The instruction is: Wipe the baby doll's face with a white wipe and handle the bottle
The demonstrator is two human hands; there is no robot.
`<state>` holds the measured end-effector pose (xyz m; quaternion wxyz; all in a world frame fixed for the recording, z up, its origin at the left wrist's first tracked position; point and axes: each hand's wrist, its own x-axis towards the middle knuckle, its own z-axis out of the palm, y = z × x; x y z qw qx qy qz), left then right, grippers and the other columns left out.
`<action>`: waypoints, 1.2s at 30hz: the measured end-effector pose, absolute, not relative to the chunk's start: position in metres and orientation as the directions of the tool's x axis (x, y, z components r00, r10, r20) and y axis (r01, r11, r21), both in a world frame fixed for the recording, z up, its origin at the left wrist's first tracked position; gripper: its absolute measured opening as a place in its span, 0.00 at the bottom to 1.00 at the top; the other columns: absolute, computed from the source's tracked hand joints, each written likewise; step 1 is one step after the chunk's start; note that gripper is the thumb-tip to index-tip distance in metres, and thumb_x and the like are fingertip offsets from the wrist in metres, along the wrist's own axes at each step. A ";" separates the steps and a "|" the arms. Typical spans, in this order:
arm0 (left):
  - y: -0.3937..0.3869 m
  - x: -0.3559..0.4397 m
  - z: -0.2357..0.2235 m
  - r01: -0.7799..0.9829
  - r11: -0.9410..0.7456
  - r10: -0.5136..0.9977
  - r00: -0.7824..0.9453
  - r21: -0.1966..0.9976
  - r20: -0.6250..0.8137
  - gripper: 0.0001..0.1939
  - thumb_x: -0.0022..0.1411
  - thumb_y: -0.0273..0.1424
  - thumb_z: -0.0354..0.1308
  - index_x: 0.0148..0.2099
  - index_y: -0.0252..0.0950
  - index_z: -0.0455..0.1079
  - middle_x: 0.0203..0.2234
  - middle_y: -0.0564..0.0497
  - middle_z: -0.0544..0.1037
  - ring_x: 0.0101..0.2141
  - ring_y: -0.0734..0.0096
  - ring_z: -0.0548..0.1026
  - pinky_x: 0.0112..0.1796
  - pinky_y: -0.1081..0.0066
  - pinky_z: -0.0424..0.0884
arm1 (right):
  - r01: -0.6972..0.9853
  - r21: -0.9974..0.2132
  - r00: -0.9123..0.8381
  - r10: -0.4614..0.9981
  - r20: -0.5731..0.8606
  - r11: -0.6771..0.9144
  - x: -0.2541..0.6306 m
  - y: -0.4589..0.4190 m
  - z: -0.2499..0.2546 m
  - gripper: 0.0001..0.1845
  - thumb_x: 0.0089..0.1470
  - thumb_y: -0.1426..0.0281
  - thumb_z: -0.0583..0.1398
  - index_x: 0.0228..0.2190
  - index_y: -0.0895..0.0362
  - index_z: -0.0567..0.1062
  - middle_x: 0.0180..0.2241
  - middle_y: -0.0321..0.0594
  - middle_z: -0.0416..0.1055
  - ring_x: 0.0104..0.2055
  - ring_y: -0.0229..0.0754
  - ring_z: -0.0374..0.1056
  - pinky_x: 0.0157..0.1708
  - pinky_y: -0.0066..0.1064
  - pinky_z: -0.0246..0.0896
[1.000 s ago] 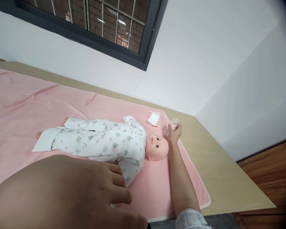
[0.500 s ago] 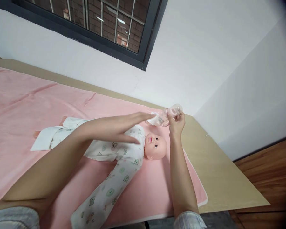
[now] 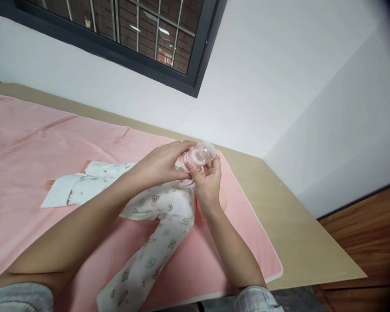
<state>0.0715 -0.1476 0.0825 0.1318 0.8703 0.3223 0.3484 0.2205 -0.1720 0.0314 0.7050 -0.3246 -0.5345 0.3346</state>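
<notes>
A small clear baby bottle (image 3: 199,155) with a pink collar is held up between both hands above a doll's head. My left hand (image 3: 160,165) wraps its fingers round the bottle's body from the left. My right hand (image 3: 206,182) pinches the collar and cap end from below. The baby doll (image 3: 143,203) in a white printed sleepsuit lies on its back on a pink towel (image 3: 35,143); its head is hidden behind my right hand.
The towel covers a beige table (image 3: 299,234) that stands against a white wall under a dark-framed barred window (image 3: 130,30). A loose sleeve of the suit (image 3: 139,268) trails toward the near edge. Wooden floor (image 3: 370,242) shows at right.
My right hand lifted the bottle off the table's far corner and brought it left over the doll's head. My left hand rose from the doll and closed on the bottle.
</notes>
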 end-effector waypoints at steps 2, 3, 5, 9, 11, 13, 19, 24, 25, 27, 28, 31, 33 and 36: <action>-0.149 0.074 0.083 0.510 -0.738 0.674 0.535 0.442 0.510 0.27 0.59 0.38 0.60 0.60 0.39 0.66 0.54 0.47 0.74 0.51 0.54 0.73 0.47 0.62 0.69 | -0.121 -0.815 0.211 0.817 0.537 0.567 0.220 -0.173 0.032 0.30 0.48 0.61 0.69 0.50 0.52 0.66 0.52 0.42 0.70 0.55 0.42 0.69 0.60 0.43 0.64; -0.149 0.075 0.083 0.521 -0.731 0.681 0.529 0.440 0.506 0.26 0.59 0.37 0.60 0.59 0.39 0.66 0.54 0.47 0.75 0.51 0.54 0.74 0.47 0.62 0.70 | -0.119 -0.816 0.212 0.817 0.536 0.566 0.220 -0.173 0.032 0.31 0.48 0.61 0.69 0.51 0.52 0.66 0.53 0.42 0.70 0.56 0.42 0.69 0.60 0.42 0.64; -0.148 0.076 0.083 0.524 -0.733 0.680 0.533 0.435 0.504 0.27 0.58 0.37 0.59 0.60 0.39 0.66 0.54 0.48 0.75 0.50 0.55 0.75 0.45 0.63 0.70 | -0.114 -0.817 0.216 0.817 0.534 0.565 0.221 -0.174 0.032 0.31 0.50 0.61 0.68 0.53 0.51 0.65 0.54 0.42 0.69 0.58 0.42 0.67 0.61 0.43 0.64; -0.140 0.073 0.078 0.543 -0.734 0.676 0.534 0.407 0.507 0.31 0.58 0.36 0.59 0.64 0.39 0.62 0.58 0.47 0.72 0.53 0.53 0.72 0.49 0.62 0.69 | -0.081 -0.798 0.251 0.787 0.564 0.598 0.226 -0.175 0.037 0.32 0.53 0.61 0.66 0.56 0.50 0.62 0.57 0.43 0.66 0.61 0.42 0.64 0.63 0.44 0.61; -0.131 0.069 0.076 0.563 -0.722 0.686 0.511 0.401 0.518 0.32 0.58 0.35 0.58 0.64 0.38 0.62 0.59 0.46 0.70 0.56 0.52 0.70 0.52 0.60 0.68 | -0.037 -0.775 0.301 0.747 0.593 0.631 0.234 -0.174 0.042 0.31 0.54 0.60 0.65 0.56 0.50 0.62 0.59 0.43 0.65 0.63 0.42 0.63 0.64 0.44 0.60; -0.119 0.063 0.073 0.558 -0.723 0.684 0.495 0.407 0.536 0.31 0.57 0.32 0.57 0.63 0.38 0.62 0.59 0.45 0.70 0.57 0.52 0.69 0.55 0.60 0.66 | 0.007 -0.755 0.355 0.704 0.615 0.656 0.249 -0.170 0.048 0.31 0.54 0.60 0.64 0.56 0.50 0.61 0.60 0.44 0.64 0.64 0.43 0.62 0.64 0.45 0.59; -0.072 0.036 0.064 0.578 -0.613 0.788 0.397 0.538 0.471 0.31 0.52 0.30 0.55 0.60 0.36 0.62 0.53 0.43 0.73 0.51 0.51 0.72 0.50 0.61 0.68 | 0.149 -0.767 0.523 0.608 0.597 0.624 0.327 -0.123 0.040 0.32 0.48 0.62 0.65 0.52 0.54 0.59 0.59 0.50 0.64 0.61 0.43 0.65 0.61 0.42 0.61; -0.035 0.010 0.051 0.680 -0.442 0.896 0.299 0.585 0.328 0.34 0.51 0.32 0.58 0.61 0.33 0.60 0.54 0.41 0.73 0.50 0.49 0.73 0.49 0.60 0.68 | 0.432 -0.871 0.651 0.587 0.481 0.236 0.383 -0.084 -0.011 0.31 0.46 0.63 0.64 0.51 0.56 0.60 0.54 0.51 0.68 0.53 0.48 0.70 0.57 0.42 0.63; -0.028 0.006 0.048 0.711 -0.392 0.919 0.270 0.584 0.289 0.35 0.51 0.32 0.58 0.62 0.33 0.59 0.54 0.40 0.73 0.51 0.48 0.73 0.49 0.60 0.69 | 0.476 -0.871 0.659 0.608 0.442 0.117 0.390 -0.080 -0.023 0.31 0.46 0.64 0.64 0.51 0.57 0.60 0.53 0.51 0.69 0.52 0.50 0.70 0.55 0.42 0.63; -0.018 -0.001 0.042 0.779 -0.296 0.954 0.212 0.553 0.212 0.36 0.51 0.30 0.58 0.63 0.31 0.57 0.54 0.40 0.73 0.51 0.50 0.73 0.48 0.63 0.70 | 0.542 -0.837 0.646 0.673 0.360 -0.073 0.399 -0.076 -0.046 0.31 0.49 0.63 0.62 0.52 0.58 0.60 0.52 0.53 0.70 0.52 0.52 0.70 0.54 0.41 0.64; -0.013 -0.003 0.039 0.811 -0.254 0.966 0.186 0.527 0.179 0.36 0.51 0.29 0.58 0.63 0.31 0.57 0.53 0.40 0.73 0.51 0.51 0.73 0.48 0.64 0.70 | 0.572 -0.808 0.629 0.709 0.319 -0.143 0.403 -0.075 -0.056 0.31 0.50 0.63 0.61 0.53 0.59 0.60 0.53 0.54 0.69 0.53 0.52 0.69 0.53 0.39 0.64; -0.003 -0.008 0.030 0.877 -0.165 0.985 0.128 0.452 0.111 0.36 0.53 0.27 0.58 0.63 0.30 0.55 0.52 0.39 0.74 0.50 0.52 0.74 0.47 0.66 0.71 | 0.631 -0.730 0.583 0.782 0.221 -0.263 0.410 -0.075 -0.079 0.30 0.52 0.63 0.60 0.53 0.61 0.61 0.55 0.57 0.69 0.55 0.54 0.68 0.53 0.38 0.63; 0.002 -0.010 0.026 0.902 -0.120 0.992 0.094 0.414 0.084 0.36 0.53 0.25 0.59 0.63 0.29 0.54 0.51 0.37 0.75 0.49 0.51 0.75 0.45 0.64 0.71 | 0.635 -0.709 0.585 0.790 0.185 -0.305 0.414 -0.075 -0.088 0.29 0.51 0.64 0.61 0.52 0.62 0.63 0.54 0.59 0.69 0.56 0.57 0.68 0.52 0.40 0.63; 0.007 -0.014 0.020 0.925 -0.070 0.997 0.054 0.373 0.054 0.36 0.54 0.24 0.61 0.64 0.29 0.53 0.50 0.35 0.76 0.48 0.49 0.75 0.44 0.64 0.70 | 0.632 -0.690 0.606 0.779 0.157 -0.352 0.418 -0.075 -0.093 0.29 0.50 0.66 0.61 0.53 0.64 0.64 0.54 0.61 0.69 0.56 0.59 0.67 0.52 0.41 0.63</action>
